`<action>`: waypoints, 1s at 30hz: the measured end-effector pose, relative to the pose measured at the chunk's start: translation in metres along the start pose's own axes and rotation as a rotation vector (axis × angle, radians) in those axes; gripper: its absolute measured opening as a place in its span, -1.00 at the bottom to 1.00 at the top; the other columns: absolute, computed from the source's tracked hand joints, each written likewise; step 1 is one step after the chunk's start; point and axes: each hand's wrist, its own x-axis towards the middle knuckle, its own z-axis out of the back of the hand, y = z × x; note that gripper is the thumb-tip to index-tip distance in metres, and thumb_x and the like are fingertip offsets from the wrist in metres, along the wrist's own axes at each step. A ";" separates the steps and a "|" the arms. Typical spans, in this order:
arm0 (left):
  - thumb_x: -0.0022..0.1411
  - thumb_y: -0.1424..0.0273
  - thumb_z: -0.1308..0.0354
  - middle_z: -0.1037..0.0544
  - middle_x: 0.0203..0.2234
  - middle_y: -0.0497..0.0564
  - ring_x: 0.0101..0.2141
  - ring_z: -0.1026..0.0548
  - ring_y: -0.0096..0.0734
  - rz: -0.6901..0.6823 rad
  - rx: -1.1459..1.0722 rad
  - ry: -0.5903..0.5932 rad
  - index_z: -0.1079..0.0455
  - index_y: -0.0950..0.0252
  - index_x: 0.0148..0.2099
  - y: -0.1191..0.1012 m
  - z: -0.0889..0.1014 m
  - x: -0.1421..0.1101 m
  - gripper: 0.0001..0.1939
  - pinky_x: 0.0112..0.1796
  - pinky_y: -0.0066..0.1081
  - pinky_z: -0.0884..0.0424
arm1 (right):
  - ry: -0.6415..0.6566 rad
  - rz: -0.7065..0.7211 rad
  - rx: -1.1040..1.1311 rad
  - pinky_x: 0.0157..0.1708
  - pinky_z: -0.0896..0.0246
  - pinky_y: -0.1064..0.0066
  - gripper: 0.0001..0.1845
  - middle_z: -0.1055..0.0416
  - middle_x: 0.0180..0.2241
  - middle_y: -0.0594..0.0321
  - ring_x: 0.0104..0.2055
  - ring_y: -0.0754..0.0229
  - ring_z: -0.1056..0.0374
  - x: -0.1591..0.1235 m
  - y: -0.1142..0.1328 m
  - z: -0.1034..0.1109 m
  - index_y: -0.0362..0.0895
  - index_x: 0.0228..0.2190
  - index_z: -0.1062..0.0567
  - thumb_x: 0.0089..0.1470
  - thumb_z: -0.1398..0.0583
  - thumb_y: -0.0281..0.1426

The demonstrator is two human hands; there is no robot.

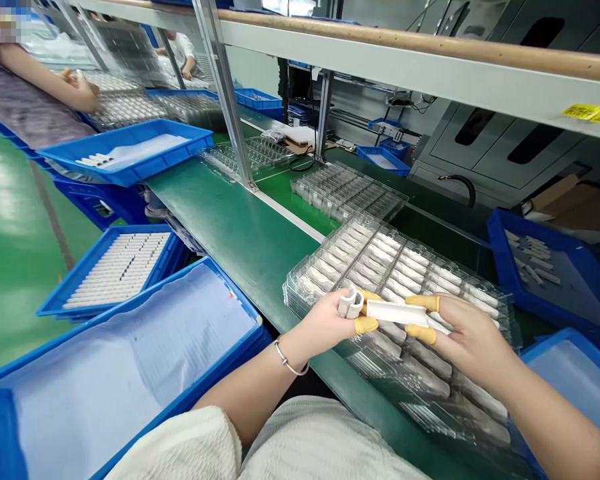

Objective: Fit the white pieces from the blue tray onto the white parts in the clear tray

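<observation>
In the head view, my left hand [333,323] and my right hand [457,327] both wear yellow finger cots. A long white channel-shaped piece [395,312] stretches between them, with my right fingers pinched round its right end. My left hand is closed on a short stack of white curved pieces [351,303], seen end-on, and its fingertips meet the long piece's left end. Below both hands lies a clear plastic tray [300,283] with rows of compartments. White pieces [405,260] fill many of those compartments; my hands partly hide the middle rows.
To my left, a blue tray [260,320] is lined with a pale sheet, near another holding rows of white pieces [115,270]. Empty-looking clear trays [350,190] rest on the green bench [220,213]. A metal post [225,93] supports the overhead shelf. A co-worker's arm [45,77] is at far left.
</observation>
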 end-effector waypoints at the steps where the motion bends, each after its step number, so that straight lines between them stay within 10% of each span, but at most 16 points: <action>1: 0.02 0.31 -0.40 -0.54 -0.28 0.02 -0.32 -0.45 -0.42 -0.005 0.000 0.012 -0.49 0.33 -0.08 0.000 0.000 0.001 -0.60 -0.29 -0.43 -0.36 | 0.010 -0.029 0.015 -0.37 -0.33 0.38 -0.75 -0.53 -0.28 0.21 -0.29 0.14 -0.46 0.001 0.000 -0.001 -0.04 -0.14 -0.50 0.21 -0.21 -0.19; 7: 0.12 0.30 -0.27 -0.50 -0.43 -0.04 -0.41 -0.44 -0.44 -0.017 -0.021 0.026 -0.48 0.33 -0.18 0.001 0.002 0.005 -0.76 -0.34 -0.43 -0.35 | 0.141 -0.249 0.208 -0.25 -0.38 0.29 -0.66 -0.54 -0.21 0.15 -0.19 0.04 -0.45 0.008 0.002 -0.002 -0.05 -0.14 -0.55 0.12 -0.26 -0.12; 14: 0.08 0.52 -0.19 -0.53 -0.36 0.02 -0.29 -0.48 -0.27 -0.353 0.629 -0.170 -0.50 0.27 -0.23 -0.004 0.013 0.009 -0.82 -0.23 -0.32 -0.40 | 0.464 -0.502 0.584 -0.32 -0.36 0.35 -0.65 -0.53 -0.30 0.21 -0.29 0.14 -0.43 0.028 0.014 -0.008 -0.08 -0.19 -0.58 0.18 -0.18 -0.11; 24: 0.19 0.49 -0.19 -0.58 0.00 0.01 0.00 -0.50 -0.22 -0.260 0.604 -0.301 -0.43 0.20 0.08 -0.001 0.031 0.022 -0.61 0.06 -0.26 -0.38 | 0.057 -0.612 0.003 -0.31 -0.27 0.33 -0.77 -0.56 -0.30 0.19 -0.29 0.09 -0.44 0.086 -0.077 -0.039 -0.11 -0.28 -0.57 0.05 -0.19 -0.29; 30: 0.18 0.47 -0.20 -0.58 0.01 0.00 0.00 -0.52 -0.23 -0.234 0.554 -0.278 -0.45 0.19 0.06 0.001 0.034 0.022 -0.62 0.06 -0.27 -0.39 | 0.098 -0.596 -0.110 -0.26 -0.23 0.35 -0.72 -0.53 -0.20 0.15 -0.24 0.12 -0.41 0.096 -0.094 -0.065 -0.11 -0.18 -0.54 0.12 -0.11 -0.32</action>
